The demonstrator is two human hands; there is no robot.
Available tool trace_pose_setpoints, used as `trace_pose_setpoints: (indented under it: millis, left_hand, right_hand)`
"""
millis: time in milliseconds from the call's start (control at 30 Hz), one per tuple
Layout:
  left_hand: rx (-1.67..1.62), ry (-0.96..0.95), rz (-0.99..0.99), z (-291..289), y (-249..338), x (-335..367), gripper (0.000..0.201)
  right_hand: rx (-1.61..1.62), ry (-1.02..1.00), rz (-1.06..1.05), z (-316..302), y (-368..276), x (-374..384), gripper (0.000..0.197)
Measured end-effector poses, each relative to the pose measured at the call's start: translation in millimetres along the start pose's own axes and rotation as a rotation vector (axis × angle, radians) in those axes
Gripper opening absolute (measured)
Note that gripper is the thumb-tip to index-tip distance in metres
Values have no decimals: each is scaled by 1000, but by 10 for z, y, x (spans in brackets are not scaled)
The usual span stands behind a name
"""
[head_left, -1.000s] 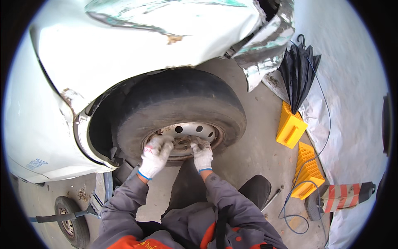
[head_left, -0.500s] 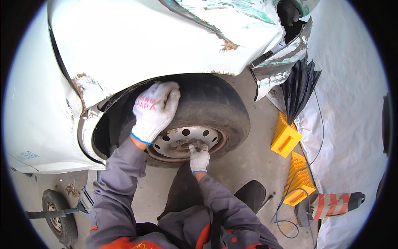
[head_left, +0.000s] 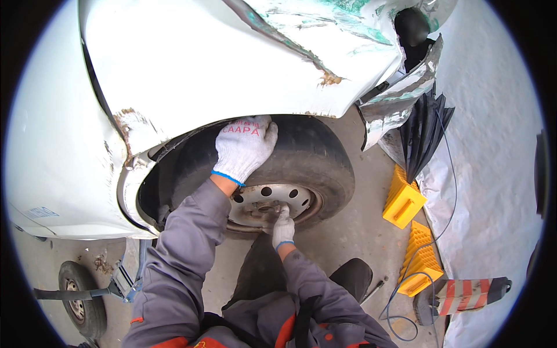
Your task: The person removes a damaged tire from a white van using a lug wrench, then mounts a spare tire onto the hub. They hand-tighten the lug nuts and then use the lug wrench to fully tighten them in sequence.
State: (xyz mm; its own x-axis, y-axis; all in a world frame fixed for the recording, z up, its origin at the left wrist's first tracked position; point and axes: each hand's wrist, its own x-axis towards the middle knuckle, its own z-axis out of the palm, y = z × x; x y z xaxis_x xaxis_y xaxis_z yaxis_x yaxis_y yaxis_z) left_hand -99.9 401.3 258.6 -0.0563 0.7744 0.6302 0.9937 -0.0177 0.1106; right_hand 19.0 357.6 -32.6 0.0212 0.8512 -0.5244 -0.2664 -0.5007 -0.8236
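A black tyre on a worn silver steel wheel [head_left: 301, 200] sits in the arch of a dented white car [head_left: 191, 69]. My left hand [head_left: 245, 148], in a white knit glove with red print and a blue cuff, lies against the top of the tyre [head_left: 316, 153]. Its fingers are bent over the tread, their tips partly hidden beneath the fender edge. Lower down, my right hand [head_left: 284, 226], gloved alike, is closed at the wheel's hub [head_left: 264, 210]. Whatever its fingers hold there is too small to make out.
Two yellow wheel chocks [head_left: 404, 200] and a folded black umbrella-like thing [head_left: 426, 133] stand to the right. A grey cable [head_left: 451, 197] loops down past a striped red-and-white object [head_left: 467, 296]. At lower left are a spare wheel [head_left: 81, 296] and a jack [head_left: 125, 281].
My left hand has slid to the right along the top of the tyre. The right hand stays at the hub with its fingers slightly shifted. The whole view has moved a little.
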Motion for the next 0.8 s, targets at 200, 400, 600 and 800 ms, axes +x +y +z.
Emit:
trace_pose_setpoints:
  millis: [200, 400, 600, 800]
  left_hand:
    - [12, 49, 14, 41, -24, -3, 25]
    - [35, -46, -31, -17, -53, -39, 26]
    - [40, -55, -54, -36, 24, -24, 26]
    - [50, 49, 48, 2, 51, 1, 25]
  right_hand:
    - [-489, 187, -273, 93, -21, -35, 54]
    - [320, -14, 26, 186, -137, -336, 41]
    - [-384, -296, -162, 125, 795, 128, 11]
    - [-363, -307, -295, 19, 693, 131, 23]
